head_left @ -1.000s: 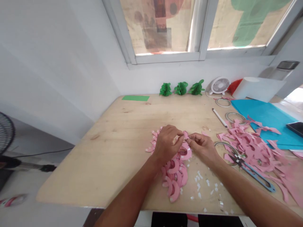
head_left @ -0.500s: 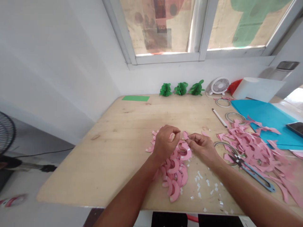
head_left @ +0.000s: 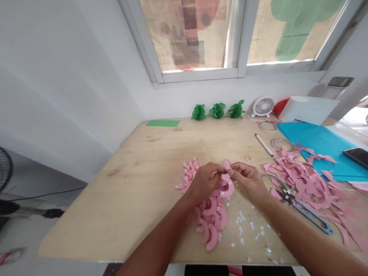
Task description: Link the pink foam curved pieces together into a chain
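**Pink Paper Piece [head_left: 227,164] in a Fine Pinch**

At the far end of a cluster of pink crescents [head_left: 213,240], the piece sits between the right hand's [head_left: 248,177] thumb and forefinger. The left hand [head_left: 208,178], apart from it half a second ago, is back beside it, fingers curled; whether they grip it cannot be told. Pink scraps [head_left: 306,180] and blue-handled snips [head_left: 297,205] lie rightward on the table [head_left: 155,165].

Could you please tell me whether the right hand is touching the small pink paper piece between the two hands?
Touching: the head view shows the right hand pinching the small pink paper piece between thumb and forefinger.
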Tool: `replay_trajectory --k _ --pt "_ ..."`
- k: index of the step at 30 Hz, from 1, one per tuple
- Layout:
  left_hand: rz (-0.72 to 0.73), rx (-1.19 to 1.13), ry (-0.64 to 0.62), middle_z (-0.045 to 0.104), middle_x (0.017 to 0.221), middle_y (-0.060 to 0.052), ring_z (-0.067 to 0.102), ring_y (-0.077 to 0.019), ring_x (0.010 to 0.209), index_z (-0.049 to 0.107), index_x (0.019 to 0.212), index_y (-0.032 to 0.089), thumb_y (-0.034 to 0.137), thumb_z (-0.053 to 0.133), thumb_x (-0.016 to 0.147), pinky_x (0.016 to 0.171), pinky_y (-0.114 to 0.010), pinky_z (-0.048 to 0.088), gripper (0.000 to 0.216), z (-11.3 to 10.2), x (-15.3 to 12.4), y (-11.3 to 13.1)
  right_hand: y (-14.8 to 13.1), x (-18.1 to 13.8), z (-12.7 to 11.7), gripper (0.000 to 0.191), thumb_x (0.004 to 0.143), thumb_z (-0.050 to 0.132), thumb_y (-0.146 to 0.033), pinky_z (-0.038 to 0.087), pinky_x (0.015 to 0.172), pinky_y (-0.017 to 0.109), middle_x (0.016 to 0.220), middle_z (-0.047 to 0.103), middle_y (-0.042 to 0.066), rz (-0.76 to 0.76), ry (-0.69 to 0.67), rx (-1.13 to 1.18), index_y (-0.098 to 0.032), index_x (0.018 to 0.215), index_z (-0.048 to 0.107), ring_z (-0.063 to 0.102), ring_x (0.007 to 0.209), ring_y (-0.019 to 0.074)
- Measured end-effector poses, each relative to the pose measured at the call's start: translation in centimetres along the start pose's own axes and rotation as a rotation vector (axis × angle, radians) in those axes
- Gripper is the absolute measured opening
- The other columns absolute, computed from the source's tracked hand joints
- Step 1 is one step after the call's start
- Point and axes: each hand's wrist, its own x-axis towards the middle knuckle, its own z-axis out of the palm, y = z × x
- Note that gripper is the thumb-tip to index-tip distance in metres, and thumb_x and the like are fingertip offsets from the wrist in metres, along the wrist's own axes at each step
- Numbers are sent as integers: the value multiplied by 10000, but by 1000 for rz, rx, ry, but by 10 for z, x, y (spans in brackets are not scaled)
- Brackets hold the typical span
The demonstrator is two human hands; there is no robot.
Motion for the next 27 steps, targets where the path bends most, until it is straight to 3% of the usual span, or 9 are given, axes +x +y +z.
replay_trajectory --k 7,11,15,20,23,27 --pt "-98 -68 34 658 707 -22 609 -154 722 638 721 167 209 482 773 701 -267 464 170 -4 1 6 1 1 -1 205 698 637 -353 347 522 229 590 538 -6 -12 11 55 -148 705 625 453 555 106" --pt "-182 -339 113 675 747 -43 624 -165 747 642 793 146 239 551 746 719 -290 477 138 -10 5 12 3 1 0 200 693 646 -344 374 545 233 622 571 4 8 3 93 -145 713 633 478 571 110" --pt "-244 -595 59 681 796 -59 629 -171 794 646 872 138 233 581 735 768 -312 483 179 -12 5 19 7 2 0 227 710 637 -360 357 509 222 601 558 0 36 4 62 -137 746 640 460 534 99" --pt "-295 -710 52 650 752 -43 611 -158 724 587 862 138 217 622 697 646 -282 492 186 -7 3 18 13 3 0 292 707 632 -416 347 481 222 587 541 0 30 4 24 -128 759 642 445 512 99" --pt "-253 -620 116 617 727 -16 584 -126 686 555 807 151 193 610 697 626 -246 468 130 -6 3 15 15 2 1 282 722 624 -413 342 485 218 588 530 -9 17 -22 11 -135 770 640 436 509 92" --pt "-118 -278 221 606 738 -15 564 -131 731 577 755 158 192 574 721 713 -265 448 48 -6 1 14 16 1 0 283 736 609 -417 332 486 221 570 490 -21 -2 -7 -55 -136 759 631 413 501 91"
